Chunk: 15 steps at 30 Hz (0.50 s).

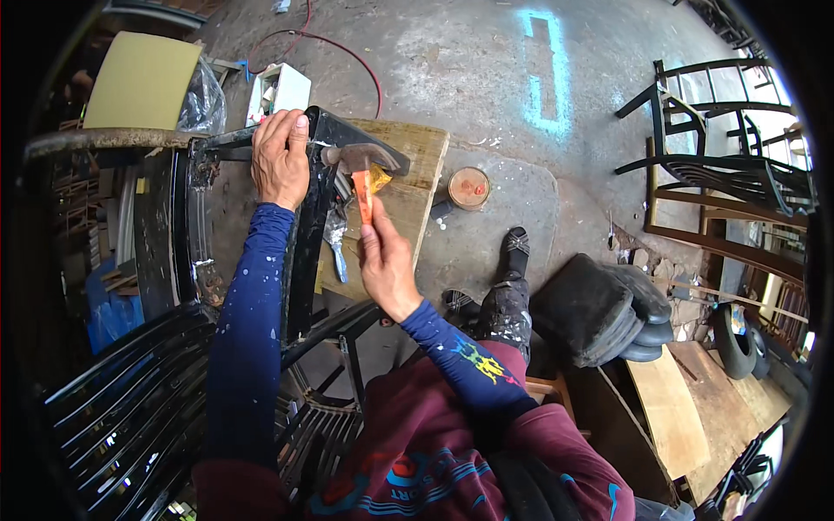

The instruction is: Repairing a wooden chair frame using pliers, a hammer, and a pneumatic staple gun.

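Note:
My left hand grips the top of a black wooden chair frame that lies tilted across a wooden board. My right hand is closed around the orange handle of a hammer. The hammer's metal head sits right at the upper end of the black frame, just right of my left hand. A scrap of yellow material lies beside the hammer head on the board. A blue-handled tool lies on the board below the hammer, partly hidden by the frame.
A round tin stands on the concrete floor right of the board. A white box and a red cable lie beyond. Stacked black cushions sit at right, black chair frames farther right, and black slatted chairs at lower left.

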Tool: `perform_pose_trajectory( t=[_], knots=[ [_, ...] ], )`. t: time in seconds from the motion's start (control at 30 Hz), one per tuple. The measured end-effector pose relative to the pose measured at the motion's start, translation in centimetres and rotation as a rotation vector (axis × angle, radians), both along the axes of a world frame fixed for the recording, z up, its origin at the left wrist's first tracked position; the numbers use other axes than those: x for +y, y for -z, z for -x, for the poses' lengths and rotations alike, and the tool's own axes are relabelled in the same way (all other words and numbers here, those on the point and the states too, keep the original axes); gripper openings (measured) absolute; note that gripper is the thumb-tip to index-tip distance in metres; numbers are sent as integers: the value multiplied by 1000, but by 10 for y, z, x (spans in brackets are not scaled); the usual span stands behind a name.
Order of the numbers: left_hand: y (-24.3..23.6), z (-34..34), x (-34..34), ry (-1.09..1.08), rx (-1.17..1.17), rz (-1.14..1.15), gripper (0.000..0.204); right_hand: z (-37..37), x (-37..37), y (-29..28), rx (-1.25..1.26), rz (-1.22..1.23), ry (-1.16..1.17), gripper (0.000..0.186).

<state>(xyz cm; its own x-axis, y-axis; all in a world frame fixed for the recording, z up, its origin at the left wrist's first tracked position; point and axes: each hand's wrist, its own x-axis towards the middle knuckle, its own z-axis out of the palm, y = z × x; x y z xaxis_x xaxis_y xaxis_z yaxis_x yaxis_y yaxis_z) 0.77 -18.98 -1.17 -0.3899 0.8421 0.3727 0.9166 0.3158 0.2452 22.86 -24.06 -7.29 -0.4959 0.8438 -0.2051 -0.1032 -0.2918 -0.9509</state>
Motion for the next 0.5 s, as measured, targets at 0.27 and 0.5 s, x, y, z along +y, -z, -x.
perform_pose_trajectory(
  t=[0.27, 0.5],
  knots=[
    [0, 1, 2, -18, -17, -27, 49, 11, -5, 23, 72, -138, 115, 48],
    [-4, 0, 6, -16, -65, -74, 49, 21, -5, 11, 73, -226, 186, 48]
  ],
)
